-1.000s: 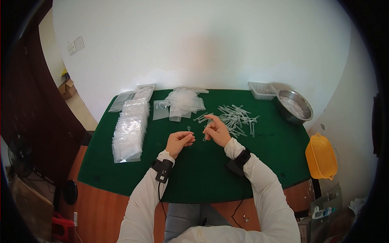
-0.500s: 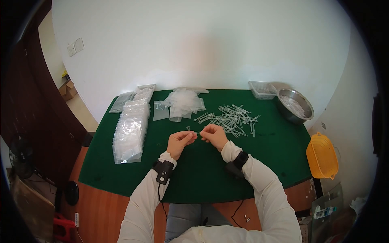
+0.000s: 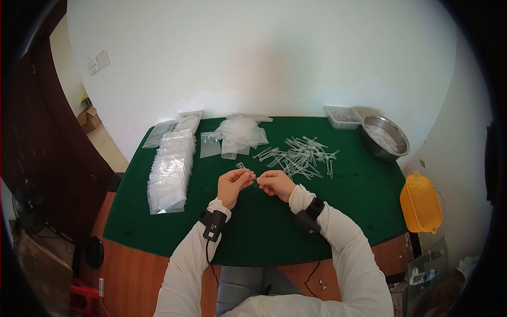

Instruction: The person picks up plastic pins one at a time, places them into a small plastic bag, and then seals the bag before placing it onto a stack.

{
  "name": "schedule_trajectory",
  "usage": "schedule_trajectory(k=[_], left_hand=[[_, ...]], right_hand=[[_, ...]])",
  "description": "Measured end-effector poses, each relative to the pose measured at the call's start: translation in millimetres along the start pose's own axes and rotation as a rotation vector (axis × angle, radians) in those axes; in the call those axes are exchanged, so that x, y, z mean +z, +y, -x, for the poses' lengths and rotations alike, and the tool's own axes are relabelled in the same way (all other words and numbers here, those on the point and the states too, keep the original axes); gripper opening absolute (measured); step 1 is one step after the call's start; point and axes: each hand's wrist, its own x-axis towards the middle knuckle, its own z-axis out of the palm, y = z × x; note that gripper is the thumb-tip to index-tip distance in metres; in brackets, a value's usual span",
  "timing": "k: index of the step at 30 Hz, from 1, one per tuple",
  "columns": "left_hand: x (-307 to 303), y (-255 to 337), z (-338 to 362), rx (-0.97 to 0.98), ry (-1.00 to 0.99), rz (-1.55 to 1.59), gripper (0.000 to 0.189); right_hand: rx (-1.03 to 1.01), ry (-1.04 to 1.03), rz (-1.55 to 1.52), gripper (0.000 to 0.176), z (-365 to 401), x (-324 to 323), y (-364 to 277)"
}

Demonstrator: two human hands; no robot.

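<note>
Between thumb and fingers, my left hand [image 3: 232, 187] pinches a few thin, clear looped sticks [image 3: 241, 166], their looped ends poking out above the fingertips. My right hand [image 3: 277, 185] is closed too, its fingertips pinching at the lower ends of these sticks, partly hidden by the fingers. A loose pile of similar clear sticks [image 3: 303, 156] lies on the green tabletop beyond my right hand. Flat clear zip bags [image 3: 237, 134] are heaped behind my hands. To the left, a long overlapping row of clear bags [image 3: 170, 169] runs toward the front.
A clear plastic tray [image 3: 342, 117] and a metal bowl [image 3: 384, 138] with clear pieces inside stand at the back right. A yellow basket [image 3: 421, 203] sits by the table's right edge. Another clear tray [image 3: 196, 114] is at the back left, against the wall.
The sticks have turned more upright in my left hand, and several loops now show together. My right hand has tilted lower, with its fingertips near the sticks' lower ends.
</note>
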Motion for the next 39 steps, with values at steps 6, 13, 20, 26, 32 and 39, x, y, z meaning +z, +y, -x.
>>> schedule_trajectory(k=[6,13,20,26,32,39], left_hand=[[3.8,3.4,1.9,-0.003,-0.05,0.004,0.023],[1.1,-0.7,1.5,0.027,-0.101,-0.04,0.024],[1.5,-2.1,0.5,0.037,-0.059,-0.11,0.02],[-1.1,-8.3,0.3,0.017,-0.17,-0.363,0.02],[-1.8,-12.6,0.3,-0.012,-0.257,-0.431,0.019],[-2.4,-13.2,-0.4,0.014,-0.2,-0.385,0.018]], right_hand=[[0.049,-0.063,-0.059,0.012,0.5,-1.4,-1.0],[0.049,-0.087,-0.022,0.014,-0.2,-2.1,0.8],[0.008,-0.051,0.156,0.018,-3.6,-6.0,0.6],[-0.51,0.496,0.918,0.012,-20.2,-58.8,1.6],[-0.231,0.546,1.242,0.018,-7.7,-88.8,-16.2],[-0.022,0.397,1.3,0.024,0.7,-73.5,-27.7]])
